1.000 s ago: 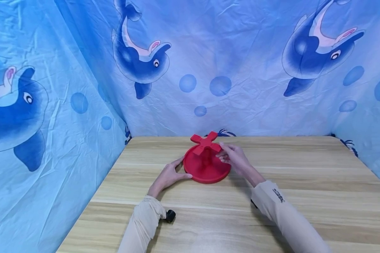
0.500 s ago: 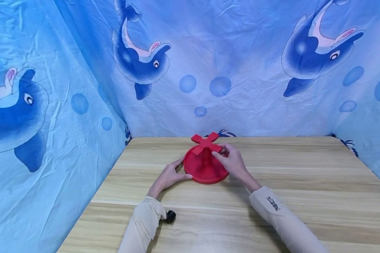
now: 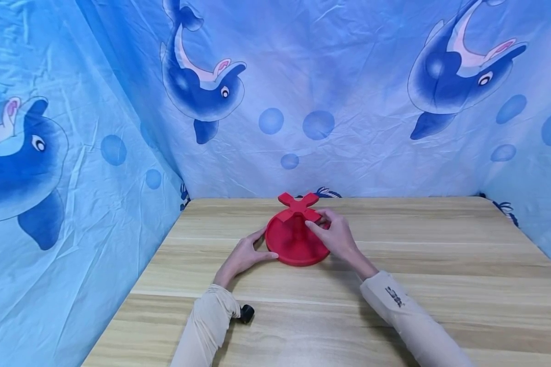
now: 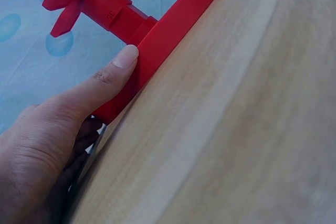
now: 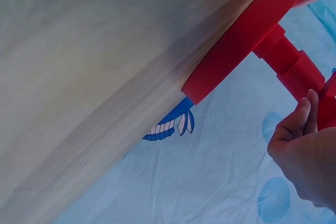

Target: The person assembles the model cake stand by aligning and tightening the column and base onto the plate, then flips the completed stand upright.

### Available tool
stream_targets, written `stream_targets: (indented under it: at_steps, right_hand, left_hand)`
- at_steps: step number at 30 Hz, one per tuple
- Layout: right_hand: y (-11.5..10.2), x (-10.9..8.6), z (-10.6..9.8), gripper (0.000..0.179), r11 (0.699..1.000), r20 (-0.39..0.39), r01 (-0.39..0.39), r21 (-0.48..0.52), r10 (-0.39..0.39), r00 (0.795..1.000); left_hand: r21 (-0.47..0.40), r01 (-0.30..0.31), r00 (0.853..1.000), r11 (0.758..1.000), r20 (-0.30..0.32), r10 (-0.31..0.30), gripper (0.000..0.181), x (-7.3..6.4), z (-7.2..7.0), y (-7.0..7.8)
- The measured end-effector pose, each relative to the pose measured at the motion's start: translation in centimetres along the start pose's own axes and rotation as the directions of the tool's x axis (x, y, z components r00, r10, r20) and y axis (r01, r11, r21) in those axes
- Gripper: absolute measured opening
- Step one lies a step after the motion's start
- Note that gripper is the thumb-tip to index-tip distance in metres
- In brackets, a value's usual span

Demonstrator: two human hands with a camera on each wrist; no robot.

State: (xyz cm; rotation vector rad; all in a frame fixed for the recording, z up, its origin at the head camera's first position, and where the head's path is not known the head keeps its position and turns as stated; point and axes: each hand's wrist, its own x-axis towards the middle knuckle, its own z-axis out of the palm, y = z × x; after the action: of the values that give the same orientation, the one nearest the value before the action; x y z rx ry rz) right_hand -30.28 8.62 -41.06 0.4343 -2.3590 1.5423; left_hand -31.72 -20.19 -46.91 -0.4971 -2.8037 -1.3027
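The right hand [image 3: 335,235] hides the right edge of the red tray [image 3: 295,254] on the desk [image 3: 422,244]; its fingers pinch one arm of the red cross [image 3: 298,205] above the tray, cut off in the right-wrist view. The left hand [image 3: 242,256] grips the tray's left rim, fingertips partly hidden.

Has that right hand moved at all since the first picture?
Yes. Measured along the far edge of the table in the head view, the right hand has shifted slightly to the left.
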Motion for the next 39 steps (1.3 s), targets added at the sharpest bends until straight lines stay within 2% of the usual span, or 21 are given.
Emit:
stream_targets:
  at_steps: [7,13,21,24,28,34,39]
  right_hand:
    - [-0.3,-0.5,0.3,0.042,1.0,0.013,-0.013,-0.016,0.013,1.0]
    - [-0.4,-1.3,-0.3,0.042,1.0,0.043,-0.011,-0.006,0.012,0.999]
    - [0.8,-0.7,-1.7,0.036,1.0,-0.051,0.016,-0.014,-0.017,0.999]
    - [1.2,-0.1,-2.0,0.04,1.0,-0.068,0.016,-0.023,-0.017,0.998]
    - [1.7,0.7,-2.1,0.051,1.0,-0.038,0.008,-0.022,-0.009,0.999]
    - [2.1,1.7,-1.7,0.057,0.998,0.059,0.057,0.019,-0.058,0.997]
    - [2.2,1.9,-1.4,0.052,0.996,0.041,0.075,0.05,-0.077,0.996]
  left_hand:
    - [-0.003,-0.008,1.0,1.0,0.005,0.008,0.097,0.0,-0.1,-0.1]
    - [0.003,0.01,1.0,1.0,0.01,-0.01,0.098,0.0,0.0,-0.1]
    - [0.012,0.033,0.999,0.999,0.006,-0.033,0.098,-0.1,-0.1,0.2]
    - [0.021,0.032,0.999,0.999,0.007,-0.032,0.098,-0.1,-0.1,0.3]
    - [0.031,0.024,1.0,0.999,0.008,-0.024,0.099,0.0,-0.2,0.5]
    - [0.02,0.03,1.0,0.999,0.01,-0.03,0.099,0.0,-0.2,0.4]
    - [0.006,0.026,1.0,1.0,0.009,-0.026,0.098,0.0,-0.2,0.2]
